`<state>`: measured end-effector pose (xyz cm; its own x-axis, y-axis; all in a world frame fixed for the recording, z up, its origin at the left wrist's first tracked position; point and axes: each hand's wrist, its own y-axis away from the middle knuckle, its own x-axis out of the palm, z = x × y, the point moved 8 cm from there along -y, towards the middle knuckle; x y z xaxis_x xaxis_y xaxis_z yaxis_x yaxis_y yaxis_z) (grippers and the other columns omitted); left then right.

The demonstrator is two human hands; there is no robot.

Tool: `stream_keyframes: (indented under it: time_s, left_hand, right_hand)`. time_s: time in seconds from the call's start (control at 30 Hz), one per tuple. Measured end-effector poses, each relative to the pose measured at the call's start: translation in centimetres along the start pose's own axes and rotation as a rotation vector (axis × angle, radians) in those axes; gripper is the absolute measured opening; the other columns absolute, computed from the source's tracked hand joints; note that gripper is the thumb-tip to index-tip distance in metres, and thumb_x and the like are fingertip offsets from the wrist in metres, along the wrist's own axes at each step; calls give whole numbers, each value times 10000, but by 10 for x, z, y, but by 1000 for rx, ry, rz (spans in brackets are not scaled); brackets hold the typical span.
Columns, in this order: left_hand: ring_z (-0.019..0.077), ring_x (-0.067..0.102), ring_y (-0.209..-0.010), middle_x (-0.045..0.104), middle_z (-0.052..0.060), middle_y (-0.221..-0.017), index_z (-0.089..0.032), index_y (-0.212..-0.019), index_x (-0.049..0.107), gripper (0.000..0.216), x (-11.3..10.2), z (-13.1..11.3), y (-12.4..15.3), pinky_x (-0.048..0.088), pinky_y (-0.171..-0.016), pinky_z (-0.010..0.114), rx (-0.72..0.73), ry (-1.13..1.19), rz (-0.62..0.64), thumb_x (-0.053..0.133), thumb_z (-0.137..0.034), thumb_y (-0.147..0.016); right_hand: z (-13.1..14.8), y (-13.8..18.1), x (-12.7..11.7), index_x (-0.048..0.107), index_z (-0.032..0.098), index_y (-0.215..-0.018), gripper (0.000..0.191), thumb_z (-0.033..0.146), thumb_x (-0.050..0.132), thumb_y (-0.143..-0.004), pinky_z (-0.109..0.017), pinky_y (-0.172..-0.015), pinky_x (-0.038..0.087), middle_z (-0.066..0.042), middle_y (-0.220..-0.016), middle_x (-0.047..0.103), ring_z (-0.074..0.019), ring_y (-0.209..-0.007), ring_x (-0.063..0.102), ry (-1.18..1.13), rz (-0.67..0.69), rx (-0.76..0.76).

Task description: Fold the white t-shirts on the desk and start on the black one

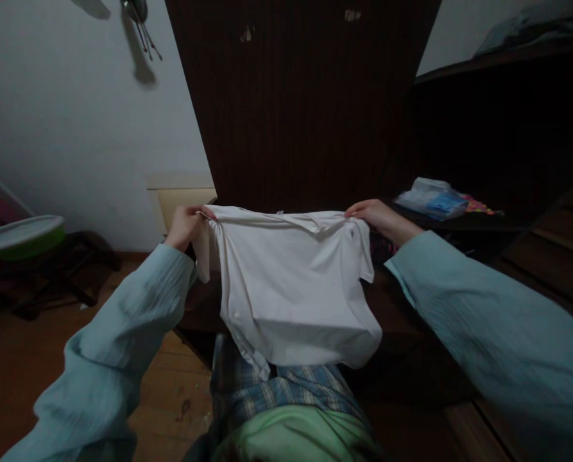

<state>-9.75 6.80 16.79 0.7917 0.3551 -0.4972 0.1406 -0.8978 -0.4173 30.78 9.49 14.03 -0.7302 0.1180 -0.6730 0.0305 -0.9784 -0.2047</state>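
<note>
A white short-sleeved T-shirt is stretched between my two hands, its top edge pulled nearly straight. My left hand pinches one shoulder, with a sleeve hanging just below it. At the opposite shoulder my right hand pinches the fabric between thumb and fingers. The body of the shirt drapes down over the front of a dark wooden surface and hangs above my lap. Its lower edge is bunched and folded, so I cannot tell its full length.
A tall dark wooden panel stands straight ahead. Plastic packets lie on the dark shelf to the right. A green-sided stool or tub with a pale top is at the left, above a wooden floor.
</note>
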Motion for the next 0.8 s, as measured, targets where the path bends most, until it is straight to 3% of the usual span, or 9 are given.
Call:
stream_keyframes:
  time_s: [0.07, 0.1, 0.17, 0.23, 0.33, 0.4, 0.5, 0.63, 0.8]
  left_hand:
    - [305, 421, -1142, 528, 148, -1179, -124, -1059, 573, 394, 23, -10, 3, 345, -913, 461, 133, -367, 22, 468, -265, -706]
    - [333, 289, -1238, 407, 162, -1306, -136, -1172, 494, 481, 37, -14, 8, 272, -954, 510, 186, -540, 28, 491, -293, -717]
    - [360, 112, -1298, 189, 184, -1417, -143, -1301, 334, 645, 65, -16, 24, 193, -972, 559, 221, -756, 50, 513, -397, -736]
    - [344, 102, -1304, 134, 192, -1429, -135, -1342, 245, 687, 95, -7, 47, 193, -987, 531, 238, -855, 163, 444, -476, -779]
    - [336, 206, -1281, 199, 195, -1411, -133, -1351, 228, 697, 131, 26, 86, 263, -974, 477, 173, -870, 428, 353, -546, -803]
    - [345, 214, -1276, 206, 183, -1412, -143, -1349, 242, 693, 140, 53, 104, 275, -965, 479, 92, -867, 522, 320, -566, -805]
    - [337, 194, -1285, 220, 191, -1404, -104, -1337, 274, 672, 138, 82, 114, 242, -991, 467, 23, -885, 502, 276, -544, -828]
    - [309, 184, -1294, 232, 162, -1407, -119, -1325, 310, 627, 134, 93, 112, 222, -1009, 441, 66, -876, 441, 265, -515, -842]
    - [278, 251, -1277, 317, 143, -1377, -142, -1283, 379, 577, 134, 101, 86, 257, -993, 401, 117, -863, 491, 310, -490, -828]
  right_hand:
    - [17, 5, 29, 567, 101, -1075, 400, 335, 476, -764, -398, -842, 412, -167, -1095, 574, -265, -1006, 535, 188, -16, -115]
    - [28, 11, 47, 476, 108, -1200, 528, 378, 502, -748, -432, -936, 328, -183, -1265, 443, -297, -1168, 400, 310, -20, -200]
    - [42, 30, 88, 260, 117, -1344, 787, 475, 544, -703, -495, -1020, 133, -179, -1421, 175, -332, -1301, 112, 502, 7, -329]
    - [43, 51, 130, 197, 142, -1367, 790, 529, 476, -737, -480, -1035, 61, -155, -1446, 77, -300, -1317, 30, 565, 126, -414]
    - [19, 72, 169, 229, 138, -1359, 724, 573, 336, -790, -444, -1044, 46, -142, -1446, 96, -266, -1323, 33, 575, 281, -366]
    - [-3, 78, 180, 234, 126, -1357, 720, 586, 277, -804, -438, -1043, 58, -148, -1442, 113, -267, -1322, 46, 571, 319, -283]
    - [-28, 80, 183, 239, 137, -1357, 708, 593, 216, -816, -437, -1037, 77, -157, -1436, 140, -274, -1318, 82, 568, 328, -176]
    - [-34, 80, 183, 247, 173, -1355, 704, 615, 196, -809, -427, -1039, 57, -131, -1442, 132, -266, -1320, 75, 589, 304, -158]
    - [-32, 69, 188, 212, 170, -1366, 732, 631, 184, -799, -434, -1037, 47, -130, -1447, 103, -267, -1321, 63, 600, 330, -135]
